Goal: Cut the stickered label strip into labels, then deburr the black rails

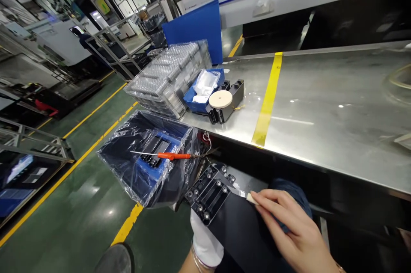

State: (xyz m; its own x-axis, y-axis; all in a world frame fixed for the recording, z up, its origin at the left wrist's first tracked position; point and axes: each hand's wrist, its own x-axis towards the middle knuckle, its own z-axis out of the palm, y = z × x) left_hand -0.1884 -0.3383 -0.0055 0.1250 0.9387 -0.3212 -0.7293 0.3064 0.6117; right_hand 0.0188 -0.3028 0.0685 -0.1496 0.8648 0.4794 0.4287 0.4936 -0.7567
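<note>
My left hand [205, 241], in a white glove, holds a black part [237, 226] from below; its fingers are mostly hidden under it. The end of this part has several ribs and round metal inserts. Bare and pinched closed, my right hand [285, 217] grips the pale handle of a small blade tool [243, 195]. The metal blade lies at the upper right edge of the ribbed end. An orange air gun [173, 156] with a thin metal nozzle rests across a plastic-lined bin [128, 166] to the left.
On the steel table [321, 106] are a blue tray [196, 105] with white bags, black parts [236, 99] under a round beige disc [220, 99], and stacked clear trays [163, 72]. A blue panel [199, 29] stands behind. A round stool [114, 259] is at bottom left. Another person [86, 42] stands far left.
</note>
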